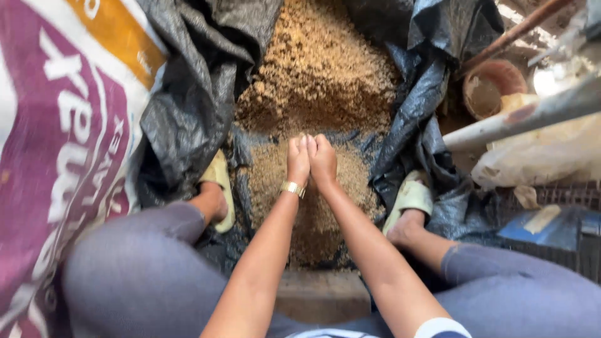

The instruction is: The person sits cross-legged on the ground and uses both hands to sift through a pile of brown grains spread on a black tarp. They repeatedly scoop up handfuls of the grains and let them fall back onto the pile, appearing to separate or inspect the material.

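Left hand (298, 160) and right hand (322, 159) were pressed side by side, touching, fingers pointing away from the person, laid palms down on the loose tan-brown granular heap (316, 75). Grip on both: fingers together and flat against the grain, not curled around anything visible; whether any grain sat under the palms, cannot tell. Thin gold-coloured metal bracelet (292, 188) sat on the left wrist.

The heap lay directly under and beyond the hands, a taller mound past the fingertips, a lower spread around the wrists and back toward the person's knees. The heap rested on a crumpled black plastic sheet (194, 100), which rose in folds on both sides of the heap.

Pale yellow-green slippers, one on the left foot (220, 188) left of the heap, one on the right foot (410, 199) right of the heap, both on the sheet's edges. Grey trouser legs (138, 275) framed the heap's near end.

Left of the heap, past the sheet: large woven purple, white and orange sack (62, 138). Right of the heap: round brown basin (493, 87), grey metal pipe (532, 112), whitish plastic bag (544, 156).
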